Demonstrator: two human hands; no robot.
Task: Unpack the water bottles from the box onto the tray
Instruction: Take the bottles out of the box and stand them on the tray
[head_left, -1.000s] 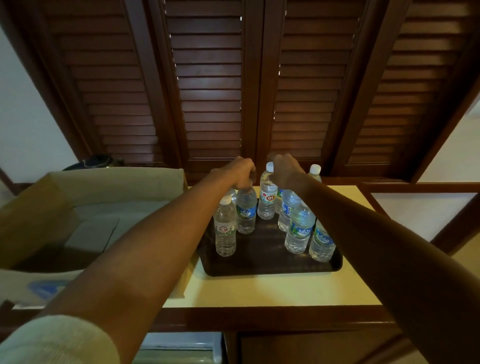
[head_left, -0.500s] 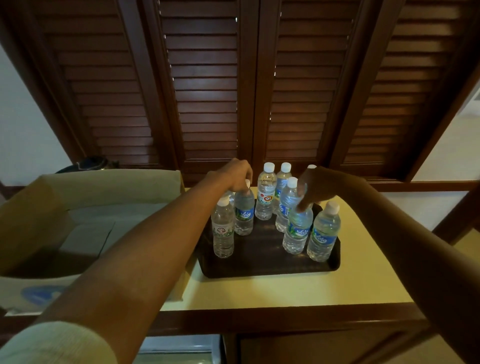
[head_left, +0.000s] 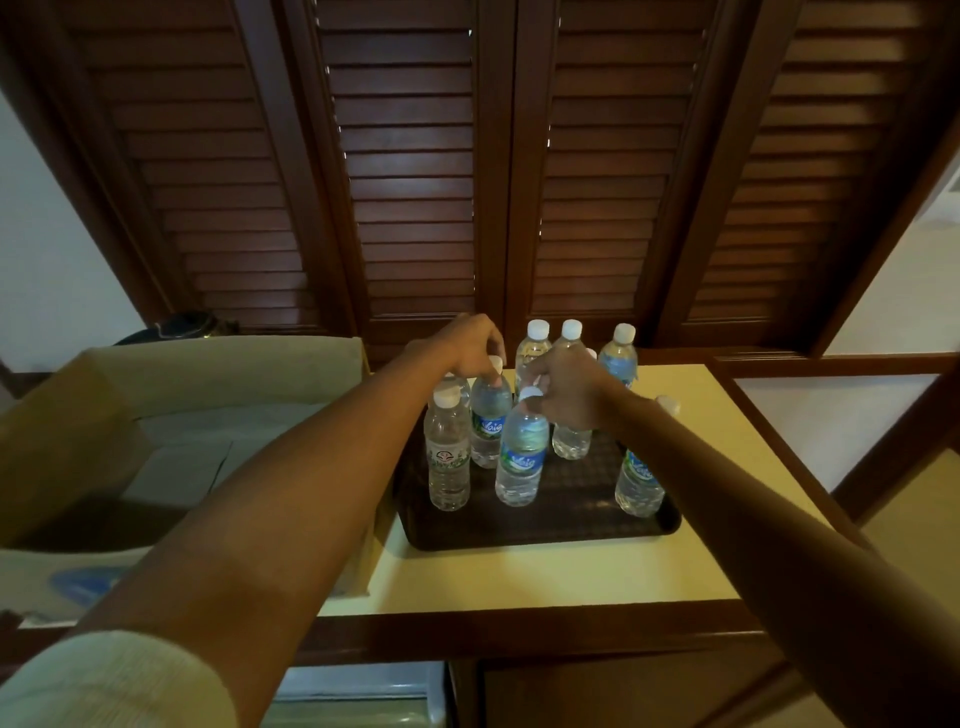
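A dark brown tray (head_left: 545, 532) lies on the cream table top with several clear water bottles standing on it. My left hand (head_left: 467, 345) grips the cap of a blue-labelled bottle (head_left: 489, 421) in the tray's left part. My right hand (head_left: 569, 389) pinches the cap of another blue-labelled bottle (head_left: 521, 460), upright near the tray's middle. A white-labelled bottle (head_left: 448, 457) stands at the front left, and one (head_left: 638, 483) stands at the right, partly behind my forearm. The open cardboard box (head_left: 171, 369) sits to the left; no bottles show inside it.
The cream table (head_left: 519, 577) has a dark wooden rim. Brown louvred doors (head_left: 467, 182) rise close behind the tray. A dark object (head_left: 187, 325) rests behind the box. The front strip of the tray holds no bottles.
My right hand has swung left from the right-hand bottles, and a blue-labelled bottle now stands near the tray's middle under it. My left hand stays on its bottle cap.
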